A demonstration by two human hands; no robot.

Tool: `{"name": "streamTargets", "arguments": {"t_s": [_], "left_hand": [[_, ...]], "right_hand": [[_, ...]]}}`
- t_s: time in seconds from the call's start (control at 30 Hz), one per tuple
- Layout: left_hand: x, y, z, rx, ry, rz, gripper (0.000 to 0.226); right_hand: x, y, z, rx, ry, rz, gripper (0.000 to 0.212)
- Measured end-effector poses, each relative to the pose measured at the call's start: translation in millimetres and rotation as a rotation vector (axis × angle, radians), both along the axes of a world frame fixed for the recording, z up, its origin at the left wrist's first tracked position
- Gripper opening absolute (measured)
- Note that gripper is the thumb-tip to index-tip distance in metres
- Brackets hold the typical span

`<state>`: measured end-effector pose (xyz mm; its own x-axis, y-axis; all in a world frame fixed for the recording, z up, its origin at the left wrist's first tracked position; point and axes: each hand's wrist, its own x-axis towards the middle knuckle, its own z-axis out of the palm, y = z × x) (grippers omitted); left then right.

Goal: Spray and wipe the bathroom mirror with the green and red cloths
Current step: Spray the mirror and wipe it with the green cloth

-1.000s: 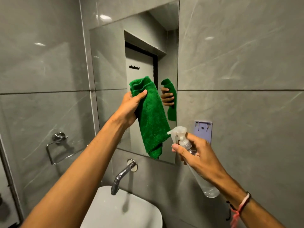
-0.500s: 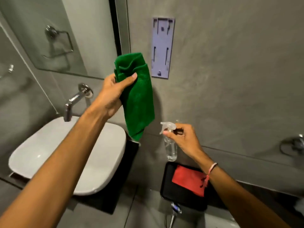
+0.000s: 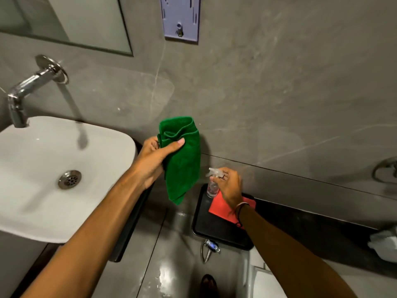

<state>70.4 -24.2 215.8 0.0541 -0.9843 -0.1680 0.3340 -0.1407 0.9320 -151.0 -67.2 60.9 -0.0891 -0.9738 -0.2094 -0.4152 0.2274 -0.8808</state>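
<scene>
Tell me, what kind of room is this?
Most likely a small bathroom: a white washbasin under a chrome wall tap, a mirror above, and grey tiled walls.

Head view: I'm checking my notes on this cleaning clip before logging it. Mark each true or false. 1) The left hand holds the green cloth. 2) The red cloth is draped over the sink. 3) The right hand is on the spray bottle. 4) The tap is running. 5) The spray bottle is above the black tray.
1) The left hand holds the green cloth: true.
2) False: the red cloth lies on the black tray, not over the sink.
3) The right hand is on the spray bottle: true.
4) False: no water comes from the tap.
5) True, though whether it touches the tray is unclear.
</scene>
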Motion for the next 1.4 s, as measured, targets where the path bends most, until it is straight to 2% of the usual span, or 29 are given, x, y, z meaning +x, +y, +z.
{"name": "streamTargets", "arguments": {"t_s": [0.17, 0.3, 0.43, 0.5, 0.53, 0.63, 0.7, 0.77, 0.87, 0.97, 1.03, 1.13, 1.2, 1.27, 1.37, 1.4], "left_hand": [[8, 3, -3, -0.002, 0.011, 0.016, 0.019], [14, 6, 12, -0.012, 0.008, 0.025, 0.019], [18, 14, 44, -0.041, 0.010, 0.046, 0.019], [23, 19, 69, -0.062, -0.006, 0.054, 0.021], [28, 21, 85, -0.084, -0.018, 0.060, 0.021], [40, 28, 136, -0.182, -0.045, 0.090, 0.022], [46, 31, 173, -0.264, -0.060, 0.128, 0.027], [55, 35, 215, -0.378, -0.079, 0.179, 0.036], [73, 47, 282, -0.521, -0.087, 0.230, 0.045], [97, 62, 343, -0.615, -0.091, 0.173, 0.046], [114, 74, 368, -0.682, -0.043, 0.094, 0.048], [123, 82, 367, -0.754, 0.191, 0.026, 0.055], [117, 77, 355, -0.734, 0.396, -0.006, 0.059], [108, 67, 346, -0.686, 0.566, 0.060, 0.062], [98, 57, 347, -0.769, 0.670, 0.046, 0.077], [98, 53, 349, -0.772, 0.667, 0.082, 0.074]], "right_hand": [[2, -5, -15, 0.053, 0.006, 0.066, 0.017], [-2, -2, -12, 0.082, 0.124, 0.129, 0.023], [-2, 3, 29, 0.017, 0.206, 0.233, 0.050], [8, 4, 68, -0.135, 0.234, 0.281, 0.050], [17, 4, 98, -0.199, 0.173, 0.292, 0.048], [47, 8, 205, -0.239, -0.183, 0.396, 0.046], [65, 12, 276, -0.293, -0.328, 0.589, 0.029], [83, 19, 343, -0.426, -0.358, 0.710, 0.020], [107, 31, 426, -0.624, -0.358, 0.793, 0.030], [128, 38, 490, -0.650, -0.428, 0.833, 0.029], [142, 41, 528, -0.635, -0.514, 0.869, 0.028], [166, 44, 569, -0.599, -0.610, 0.861, 0.029], [183, 43, 583, -0.606, -0.581, 0.799, 0.027], [197, 40, 587, -0.679, -0.470, 0.657, 0.032], [201, 30, 591, -0.970, -0.136, 0.401, 0.042], [196, 26, 594, -1.085, -0.011, 0.329, 0.045]]}}
